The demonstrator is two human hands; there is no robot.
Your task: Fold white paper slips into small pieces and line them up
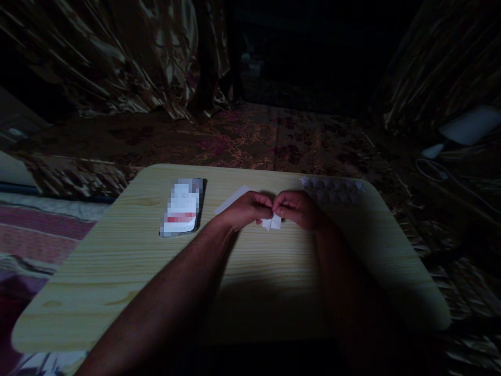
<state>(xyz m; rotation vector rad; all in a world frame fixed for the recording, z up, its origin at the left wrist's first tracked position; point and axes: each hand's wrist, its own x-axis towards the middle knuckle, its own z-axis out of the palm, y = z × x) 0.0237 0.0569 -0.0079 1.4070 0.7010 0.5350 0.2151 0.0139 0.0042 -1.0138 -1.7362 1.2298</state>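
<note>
Just below the frame's centre, I saw the left hand (248, 209) and right hand (299, 209) pinching the folded white paper (276, 223), which seemed to want light, even pressure along its creases.

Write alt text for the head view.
A person's left hand and right hand pinch a folded white paper over a light wooden table. A phone, partly pixelated, lies to the left, a paper strip beyond the left hand, and rows of small folded pieces at the far right; curtains hang in the dim background.
</note>
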